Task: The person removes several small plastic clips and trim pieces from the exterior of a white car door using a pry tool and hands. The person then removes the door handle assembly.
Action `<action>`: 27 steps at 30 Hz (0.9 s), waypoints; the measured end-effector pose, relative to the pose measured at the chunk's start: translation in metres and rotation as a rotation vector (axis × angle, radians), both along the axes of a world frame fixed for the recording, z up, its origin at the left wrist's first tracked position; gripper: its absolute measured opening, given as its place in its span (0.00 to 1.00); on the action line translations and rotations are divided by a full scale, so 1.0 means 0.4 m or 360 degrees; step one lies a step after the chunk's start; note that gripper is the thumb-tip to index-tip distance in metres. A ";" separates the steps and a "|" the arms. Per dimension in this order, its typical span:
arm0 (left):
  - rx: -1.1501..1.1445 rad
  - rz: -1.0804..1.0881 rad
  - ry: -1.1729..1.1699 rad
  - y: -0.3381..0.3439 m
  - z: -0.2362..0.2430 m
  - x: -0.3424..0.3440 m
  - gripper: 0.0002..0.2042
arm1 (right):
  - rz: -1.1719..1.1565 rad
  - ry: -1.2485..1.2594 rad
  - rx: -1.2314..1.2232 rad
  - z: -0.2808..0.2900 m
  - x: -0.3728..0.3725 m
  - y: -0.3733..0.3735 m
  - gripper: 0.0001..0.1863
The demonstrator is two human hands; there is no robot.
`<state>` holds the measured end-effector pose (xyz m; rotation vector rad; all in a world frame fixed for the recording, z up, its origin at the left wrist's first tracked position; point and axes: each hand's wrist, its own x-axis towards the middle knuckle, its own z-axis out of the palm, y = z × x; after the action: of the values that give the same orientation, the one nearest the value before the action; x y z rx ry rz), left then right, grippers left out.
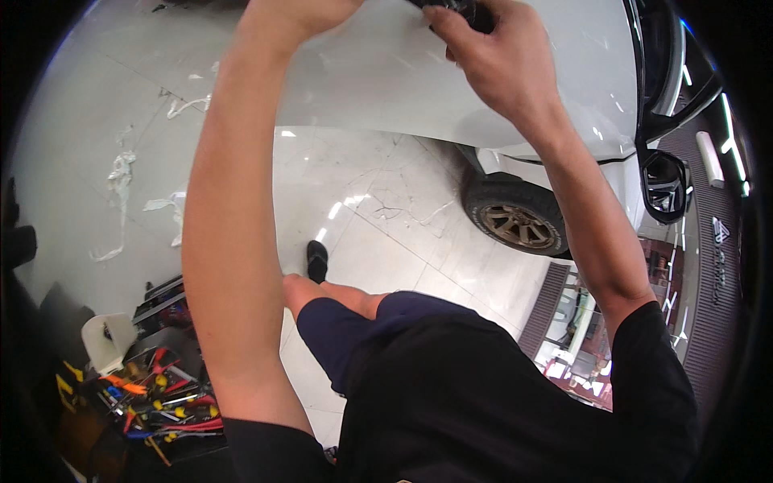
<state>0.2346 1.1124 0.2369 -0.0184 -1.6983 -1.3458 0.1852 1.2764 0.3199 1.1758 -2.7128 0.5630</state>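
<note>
My right hand point(507, 68) is at the top of the view, closed with thumb and fingers on a dark, shiny black part point(481, 16). The upper edge cuts off much of this part, so its kind is unclear. Left of it, my left hand point(310, 12) reaches up over the panel, its fingers mostly out of the picture. Beneath both hands spreads a glossy white car body panel point(370, 88), its lower edge curving above the floor.
A wheel with a bronze rim point(518, 225) and a black-framed side mirror point(667, 187) are on the right. Crumpled whitish film strips point(121, 177) lie on the tiled floor point(378, 258). At lower left, a tool tray point(173, 386) holds several pliers and screwdrivers beside a white container point(109, 338).
</note>
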 end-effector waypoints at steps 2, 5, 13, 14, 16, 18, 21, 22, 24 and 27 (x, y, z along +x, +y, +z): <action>0.0013 -0.0055 -0.0050 -0.002 0.004 0.001 0.15 | -0.0014 0.0095 -0.0021 -0.016 -0.003 -0.001 0.16; -0.0020 -0.0094 -0.0060 -0.007 0.006 -0.012 0.14 | 0.0186 0.0109 -0.0047 -0.059 -0.043 0.038 0.20; 0.0275 -0.0056 -0.0191 0.025 0.031 0.060 0.13 | 0.0348 -0.0132 -0.0027 -0.034 -0.063 0.038 0.18; 0.0324 -0.0065 -0.0233 0.038 0.035 0.053 0.13 | 0.0343 -0.0192 0.0006 -0.020 -0.068 0.049 0.17; 0.0314 -0.0079 -0.0210 0.037 0.039 0.068 0.13 | 0.0350 -0.0271 -0.0003 -0.002 -0.064 0.050 0.16; 0.0284 -0.0122 -0.0200 0.030 0.034 0.063 0.12 | 0.0293 -0.0269 0.0005 0.003 -0.048 0.046 0.16; 0.0283 -0.0151 -0.0189 0.021 0.027 0.058 0.11 | 0.0429 -0.0196 -0.0093 -0.032 -0.050 0.050 0.17; 0.0284 -0.0165 -0.0207 0.023 0.026 0.055 0.11 | 0.0388 -0.0178 -0.0132 -0.048 -0.057 0.054 0.17; 0.0286 -0.0186 -0.0237 0.021 0.032 0.057 0.11 | 0.0304 -0.0136 -0.0201 -0.069 -0.053 0.054 0.18; 0.0345 -0.0176 -0.0209 0.014 0.034 0.067 0.11 | 0.0176 -0.0089 -0.0114 -0.067 -0.031 0.031 0.18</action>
<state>0.2615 1.1181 0.2505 0.1044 -1.6702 -1.6394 0.1728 1.2887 0.2932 1.3174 -2.6606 0.7115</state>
